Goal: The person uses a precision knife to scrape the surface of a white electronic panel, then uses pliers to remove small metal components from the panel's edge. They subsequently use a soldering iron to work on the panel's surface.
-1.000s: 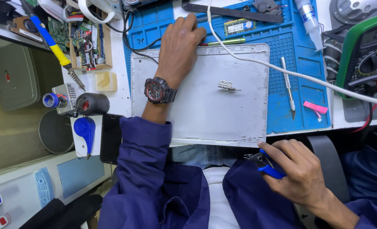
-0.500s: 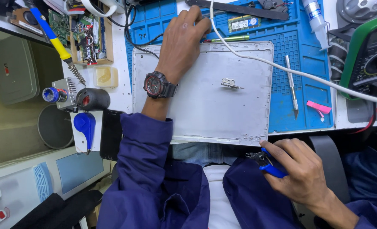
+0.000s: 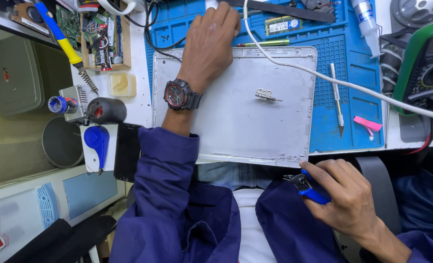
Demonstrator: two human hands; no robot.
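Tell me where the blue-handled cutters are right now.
In the head view, the blue-handled cutters are in the right hand, low and right of centre, just below the near edge of the grey laptop cover.

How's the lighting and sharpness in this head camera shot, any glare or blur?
Head view: bright, even light, only soft shadows; grey laptop cover pale but without hard glare; left hand and right hand look sharp; edges bend a little.
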